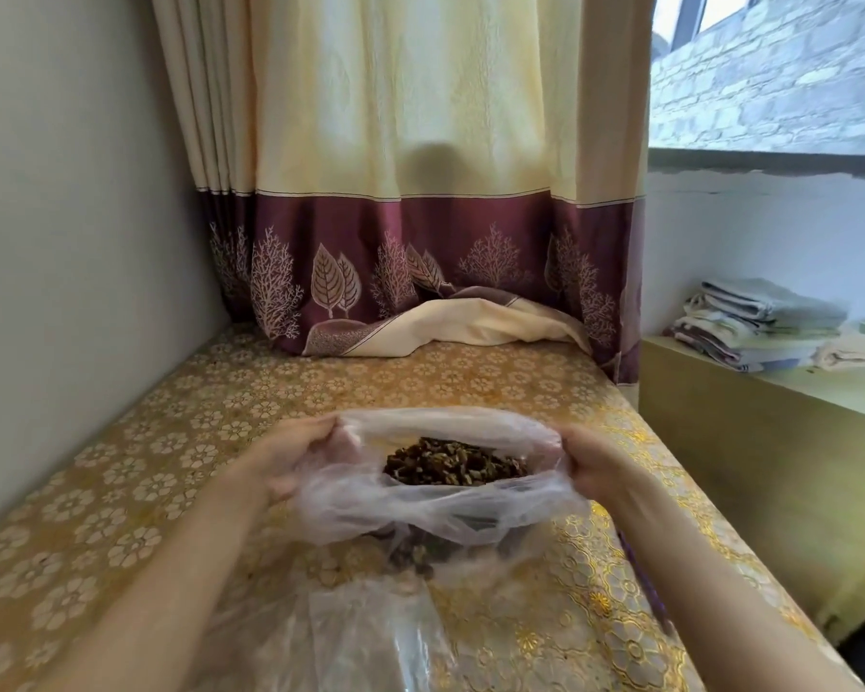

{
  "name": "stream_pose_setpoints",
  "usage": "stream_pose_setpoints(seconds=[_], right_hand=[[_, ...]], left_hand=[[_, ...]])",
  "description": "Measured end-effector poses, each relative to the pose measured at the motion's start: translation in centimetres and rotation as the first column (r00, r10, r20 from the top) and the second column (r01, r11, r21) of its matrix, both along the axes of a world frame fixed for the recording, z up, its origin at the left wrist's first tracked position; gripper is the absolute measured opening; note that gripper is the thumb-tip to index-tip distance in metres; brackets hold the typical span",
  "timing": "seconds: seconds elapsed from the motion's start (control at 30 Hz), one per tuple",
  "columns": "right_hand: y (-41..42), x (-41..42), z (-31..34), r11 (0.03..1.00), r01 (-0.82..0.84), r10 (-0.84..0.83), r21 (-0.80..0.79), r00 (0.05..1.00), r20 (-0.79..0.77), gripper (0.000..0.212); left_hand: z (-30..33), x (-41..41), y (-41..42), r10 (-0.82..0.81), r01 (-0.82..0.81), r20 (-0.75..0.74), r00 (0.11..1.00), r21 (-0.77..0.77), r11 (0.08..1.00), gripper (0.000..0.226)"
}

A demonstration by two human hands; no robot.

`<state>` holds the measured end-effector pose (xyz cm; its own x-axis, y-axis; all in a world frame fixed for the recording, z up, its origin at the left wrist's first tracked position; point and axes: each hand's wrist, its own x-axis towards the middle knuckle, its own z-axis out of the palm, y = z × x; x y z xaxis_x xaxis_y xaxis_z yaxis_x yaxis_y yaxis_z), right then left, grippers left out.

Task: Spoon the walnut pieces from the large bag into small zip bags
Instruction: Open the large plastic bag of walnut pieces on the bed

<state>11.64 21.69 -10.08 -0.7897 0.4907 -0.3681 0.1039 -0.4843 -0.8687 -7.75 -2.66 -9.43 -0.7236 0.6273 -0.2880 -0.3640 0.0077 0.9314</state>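
A large clear plastic bag (420, 506) stands on the table in front of me, its mouth pulled wide. Dark brown walnut pieces (453, 464) fill its inside. My left hand (290, 457) grips the left rim of the bag. My right hand (595, 459) grips the right rim. Small clear zip bags (370, 636) lie flat on the table just below the large bag, near the frame's bottom. No spoon shows clearly.
The table (121, 491) has a gold floral cover and runs along a wall on the left. A cream and maroon curtain (420, 242) hangs at the far end. A thin purple object (642, 576) lies by my right forearm. Folded cloths (765, 322) sit on a ledge at right.
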Motion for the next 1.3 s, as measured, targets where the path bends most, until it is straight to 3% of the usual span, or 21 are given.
stream_pose_setpoints(seconds=[0.13,0.2,0.27,0.3,0.33,0.4,0.47,0.5,0.53,0.6,0.67,0.77,0.83,0.87,0.9,0.97,1.03,1.1,1.17,1.23,1.3], right_hand=[[1.6,-0.5,-0.3,0.992,-0.009,0.003,-0.126,0.999,-0.050,0.030],[2.2,-0.6,-0.4,0.999,-0.014,0.012,-0.035,0.998,-0.063,0.035],[2.4,-0.6,-0.2,0.981,-0.046,0.048,0.188,0.999,-0.009,0.041],[2.4,-0.6,-0.1,0.923,-0.038,0.020,0.384,0.998,0.051,0.040],[2.5,-0.5,0.0,0.796,-0.009,-0.069,0.606,0.992,0.105,0.038],[2.6,-0.5,0.2,0.382,0.074,-0.278,0.921,0.960,0.038,0.029],[1.4,-0.8,0.7,0.050,0.133,-0.237,0.990,0.964,-0.118,0.023],[0.5,-1.0,1.0,-0.042,0.129,-0.150,0.991,0.980,-0.134,0.024],[-0.6,-1.4,1.1,-0.112,0.078,-0.075,0.991,0.993,-0.087,0.028],[-2.4,-2.5,0.7,-0.252,-0.142,-0.061,0.957,0.990,0.131,0.045],[-2.9,-3.4,-0.2,-0.300,-0.361,-0.171,0.883,0.931,0.323,0.053],[-2.2,-3.7,-0.9,-0.239,-0.368,-0.202,0.899,0.924,0.325,0.026],[-1.2,-3.8,-1.0,-0.040,-0.297,-0.152,0.954,0.945,0.288,0.022],[-0.5,-3.9,-0.8,0.107,-0.280,-0.128,0.954,0.948,0.293,0.026],[0.2,-4.0,-0.6,0.276,-0.238,-0.097,0.931,0.957,0.273,0.028],[1.6,-4.4,-0.1,0.626,-0.131,-0.041,0.769,0.979,0.200,0.025],[2.5,-5.0,0.0,0.850,-0.105,0.014,0.515,0.984,0.178,0.024],[3.1,-5.8,-0.2,0.953,-0.138,0.078,0.271,0.973,0.219,0.019],[3.6,-6.3,-0.4,0.976,-0.175,0.132,0.133,0.951,0.280,0.018],[4.3,-6.4,-0.8,0.972,-0.205,0.158,0.118,0.934,0.321,0.017],[4.5,-6.6,-1.5,0.939,-0.239,0.125,0.246,0.906,0.403,0.023]], left_hand=[[-0.2,-2.4,0.8,-0.069,0.085,0.277,0.958,-0.046,0.995,0.018],[-0.3,-3.2,1.4,-0.062,0.083,0.333,0.941,-0.050,0.995,0.016],[-0.3,-3.6,1.8,-0.016,0.047,0.227,0.974,-0.132,0.990,0.015],[-0.5,-3.9,2.1,0.003,0.012,0.070,0.998,-0.212,0.977,0.015],[-0.6,-4.0,2.3,0.014,-0.051,-0.129,0.992,-0.288,0.956,0.017],[-0.8,-3.7,2.7,-0.021,-0.237,-0.556,0.831,-0.387,0.891,0.029],[-0.4,-2.4,3.1,-0.107,-0.459,-0.880,0.463,-0.341,0.821,0.037],[0.0,-1.5,3.4,-0.153,-0.523,-0.957,0.248,-0.265,0.810,0.036],[0.3,-0.7,3.8,-0.212,-0.517,-0.973,0.088,-0.226,0.825,0.036],[0.0,0.6,4.4,-0.389,-0.420,-0.921,-0.030,-0.342,0.841,0.044],[-1.0,0.7,4.5,-0.586,-0.381,-0.810,-0.013,-0.537,0.752,0.056],[-2.1,-0.4,4.1,-0.726,-0.391,-0.684,0.076,-0.690,0.609,0.055],[-2.6,-0.8,3.9,-0.713,-0.350,-0.689,0.130,-0.705,0.617,0.037],[-2.7,-1.0,3.9,-0.645,-0.277,-0.741,0.184,-0.669,0.690,0.020],[-2.6,-1.1,3.9,-0.564,-0.178,-0.774,0.288,-0.622,0.762,0.009],[-2.4,-2.0,4.0,-0.405,0.014,-0.698,0.591,-0.493,0.870,0.018],[-2.3,-3.5,4.2,-0.269,0.145,-0.411,0.871,-0.309,0.940,0.020],[-2.6,-4.8,4.6,-0.225,0.185,-0.163,0.961,-0.229,0.956,0.025],[-3.3,-5.6,5.4,-0.222,0.190,-0.089,0.971,-0.277,0.942,0.020],[-4.0,-5.7,6.2,-0.244,0.160,-0.154,0.958,-0.418,0.894,0.018],[-4.5,-5.4,6.8,-0.283,0.092,-0.290,0.914,-0.531,0.842,0.019]])
